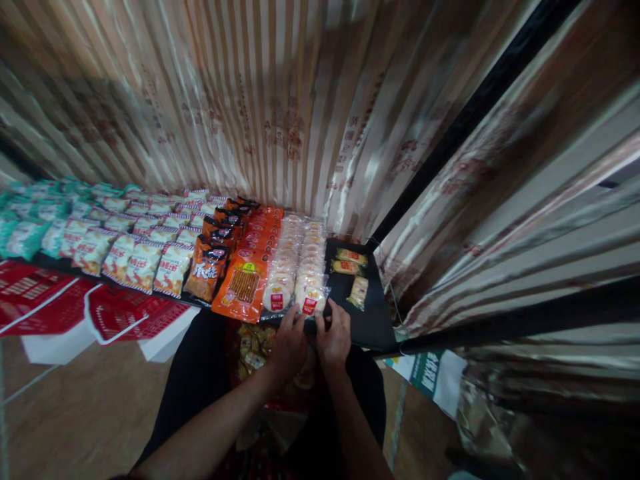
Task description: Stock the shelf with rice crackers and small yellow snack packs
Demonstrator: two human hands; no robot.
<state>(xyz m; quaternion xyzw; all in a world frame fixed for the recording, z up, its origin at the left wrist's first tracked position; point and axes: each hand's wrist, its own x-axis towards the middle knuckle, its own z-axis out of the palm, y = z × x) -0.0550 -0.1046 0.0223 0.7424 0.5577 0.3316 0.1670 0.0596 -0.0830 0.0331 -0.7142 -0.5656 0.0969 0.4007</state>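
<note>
We see white crackers (307, 287) with red labels (310, 305) — plus orange pouches (243, 283), teal bags (27, 237), a black shelf (377, 310), red baskets (123, 313) — and brown-and-cream striped sheeting (280, 87).

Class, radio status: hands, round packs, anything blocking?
Left hand, right hand: at front round pale pack, right row; grip unclear. Black shelf beneath. No visible obstruction.

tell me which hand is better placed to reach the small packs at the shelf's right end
Probably the right hand: it is at the front of the rightmost row of round white crackers, nearer the small packs. The left hand is farther off.
</note>
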